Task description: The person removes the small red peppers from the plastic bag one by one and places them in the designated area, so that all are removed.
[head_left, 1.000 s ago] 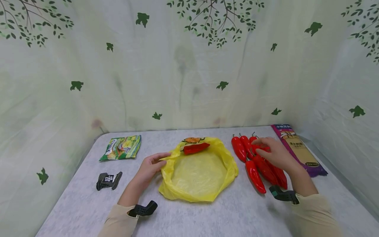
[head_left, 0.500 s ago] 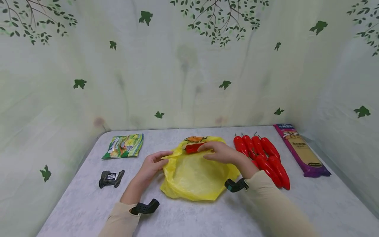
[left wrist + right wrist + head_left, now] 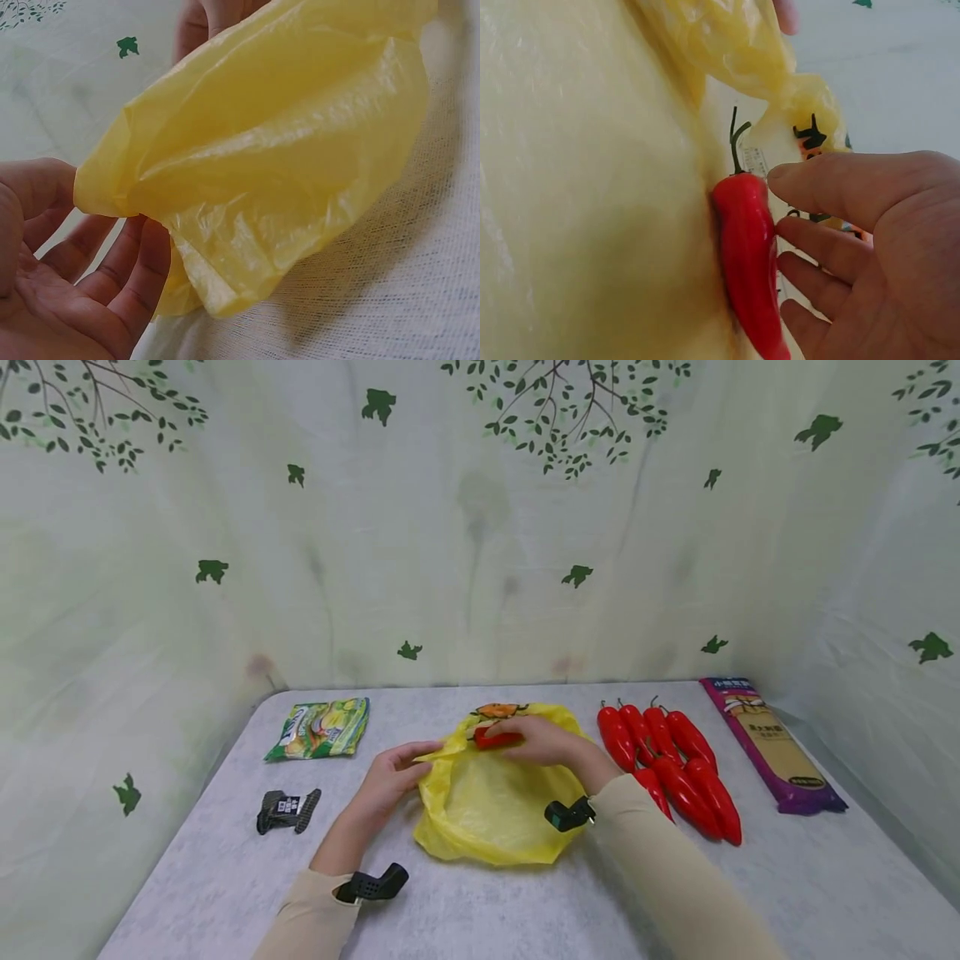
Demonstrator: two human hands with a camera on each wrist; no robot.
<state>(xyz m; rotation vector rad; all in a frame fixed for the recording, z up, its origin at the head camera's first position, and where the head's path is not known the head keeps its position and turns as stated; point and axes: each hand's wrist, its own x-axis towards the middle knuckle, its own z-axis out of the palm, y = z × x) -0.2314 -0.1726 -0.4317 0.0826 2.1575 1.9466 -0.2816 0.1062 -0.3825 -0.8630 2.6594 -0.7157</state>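
Observation:
A yellow plastic bag (image 3: 438, 835) lies spread with its mouth open at mid-table. My left hand (image 3: 393, 777) pinches the bag's left rim between thumb and fingers, seen close in the left wrist view. At the back of the bag lies a red chili pepper (image 3: 489, 739), its green stem pointing left. My right hand (image 3: 543, 743) reaches over the bag to this pepper. In the right wrist view, its nearly straight fingers (image 3: 825, 244) lie along one side of the chili pepper (image 3: 744, 240); they touch it or nearly so. Part of the pepper is hidden by the hand in the head view.
Several more red chili peppers (image 3: 682, 789) lie in a pile right of the bag. Beyond them stands a purple-edged long packet (image 3: 772, 752). On the left are a green snack packet (image 3: 322, 729) and a small black wrapped item (image 3: 287, 811). A printed curtain hangs behind the table.
My right hand has moved left from over the pepper pile to the pepper at the back of the bag. My left hand stays at the rim.

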